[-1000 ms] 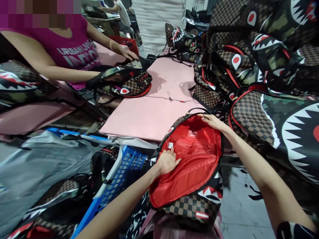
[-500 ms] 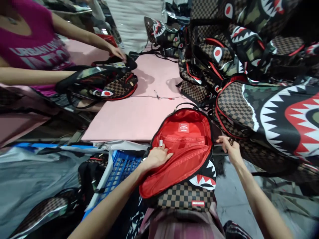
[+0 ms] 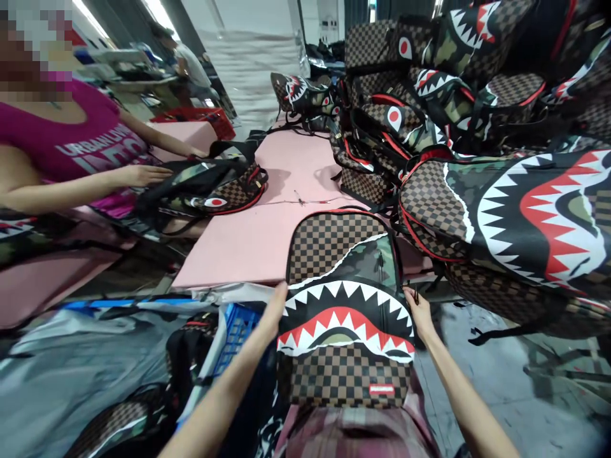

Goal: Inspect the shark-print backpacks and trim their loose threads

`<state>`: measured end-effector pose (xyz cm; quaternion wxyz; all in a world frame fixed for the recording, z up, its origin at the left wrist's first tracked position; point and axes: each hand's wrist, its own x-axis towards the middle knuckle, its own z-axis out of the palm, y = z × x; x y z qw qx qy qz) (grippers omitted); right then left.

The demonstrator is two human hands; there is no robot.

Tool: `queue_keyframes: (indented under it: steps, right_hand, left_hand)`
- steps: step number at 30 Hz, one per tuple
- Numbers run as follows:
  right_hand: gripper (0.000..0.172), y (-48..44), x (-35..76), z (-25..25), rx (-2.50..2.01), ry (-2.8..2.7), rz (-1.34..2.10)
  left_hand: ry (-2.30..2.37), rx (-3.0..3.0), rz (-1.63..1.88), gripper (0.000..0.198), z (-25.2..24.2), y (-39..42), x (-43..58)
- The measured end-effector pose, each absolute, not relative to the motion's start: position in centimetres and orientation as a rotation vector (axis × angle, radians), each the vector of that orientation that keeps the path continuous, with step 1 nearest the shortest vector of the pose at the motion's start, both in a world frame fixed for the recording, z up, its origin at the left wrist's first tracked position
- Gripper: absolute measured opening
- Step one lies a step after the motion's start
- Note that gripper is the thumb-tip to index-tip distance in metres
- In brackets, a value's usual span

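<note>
A checkered brown backpack [image 3: 341,299] with a shark-mouth print and a camouflage patch lies closed in front of me, half on the pink table [image 3: 248,238] and half on my lap. My left hand [image 3: 275,304] presses flat against its left side, fingers stretched along the edge. On the bag's right side, my right hand [image 3: 419,310] pinches a small dark piece that looks like a zipper pull.
A large pile of the same shark-print backpacks [image 3: 477,127] fills the right side of the table. Across the table at left, a person in a magenta top [image 3: 76,152] handles another backpack [image 3: 210,187]. A blue crate [image 3: 231,334] and grey plastic sheeting [image 3: 81,362] lie at lower left.
The backpack lay open with its red lining showing; its front flap is now shut. My left hand came out of the lining to the bag's left edge; my right hand moved down the right side.
</note>
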<state>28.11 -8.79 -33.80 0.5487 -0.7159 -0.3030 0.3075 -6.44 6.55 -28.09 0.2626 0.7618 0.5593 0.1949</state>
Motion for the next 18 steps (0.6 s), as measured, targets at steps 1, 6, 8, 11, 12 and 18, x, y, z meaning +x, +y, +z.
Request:
queue_keyframes:
  steps: [1,6,8,11,12,18]
  right_hand:
    - [0.039,-8.9,28.0,-33.7,-1.694,-0.735,0.721]
    - [0.034,-8.8,27.0,-32.5,-1.690,-0.830,0.700]
    - [0.034,-8.5,26.1,-31.3,-1.676,-0.869,0.709]
    - [0.035,-7.5,24.5,-27.6,-1.604,-0.932,0.709]
    - [0.033,-7.1,24.0,-25.7,-1.563,-0.976,0.701]
    - [0.018,-5.3,19.3,-13.6,-1.410,-1.597,0.489]
  left_hand:
    - [1.580,1.982,0.552,0.053,-29.3,5.2,-6.5]
    - [1.638,1.553,0.694,0.052,-32.1,2.0,-7.9]
    - [1.556,1.386,0.788,0.047,-32.3,1.8,-8.5]
    - [1.520,0.967,0.853,0.042,-32.7,1.1,-8.6]
    - [1.506,0.808,0.846,0.042,-32.9,0.8,-8.3]
    - [1.467,0.926,0.998,0.029,-28.3,1.0,-6.0]
